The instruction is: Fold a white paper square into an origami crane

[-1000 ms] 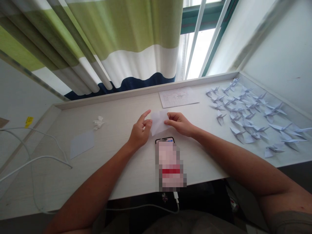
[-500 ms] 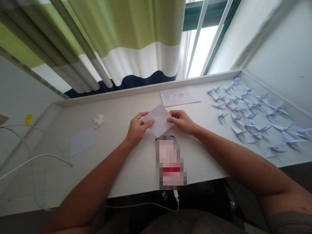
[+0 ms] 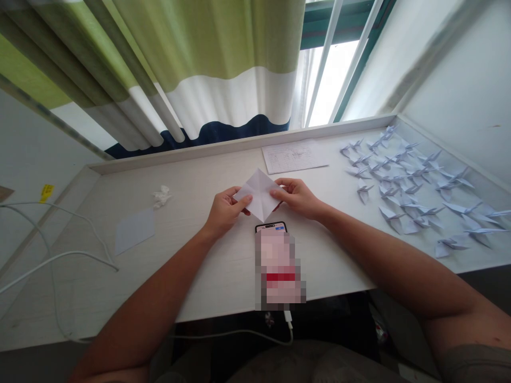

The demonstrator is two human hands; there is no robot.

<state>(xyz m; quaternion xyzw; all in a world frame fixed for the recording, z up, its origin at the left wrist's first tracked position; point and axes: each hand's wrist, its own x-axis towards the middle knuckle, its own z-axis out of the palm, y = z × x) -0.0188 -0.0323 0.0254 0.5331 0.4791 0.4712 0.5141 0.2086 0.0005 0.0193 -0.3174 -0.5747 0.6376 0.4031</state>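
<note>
Both hands hold one white creased paper square (image 3: 258, 192) above the desk (image 3: 199, 266), turned like a diamond. My left hand (image 3: 224, 211) pinches its left corner with thumb and fingers. My right hand (image 3: 297, 198) pinches its right corner. Just below the paper lies a phone (image 3: 278, 263), its screen blurred, with a cable plugged in at the near end.
Many folded pale-blue paper cranes (image 3: 403, 186) cover the desk's right side. A printed sheet (image 3: 293, 156) lies at the back, a crumpled tissue (image 3: 162, 196) and a loose paper square (image 3: 134, 230) on the left. White cables (image 3: 51, 260) trail at far left. Striped curtain (image 3: 179, 69) behind.
The paper was half folded a second ago; it is now unfolded into a full diamond, held at both side corners. My left index finger, earlier raised, now pinches the paper.
</note>
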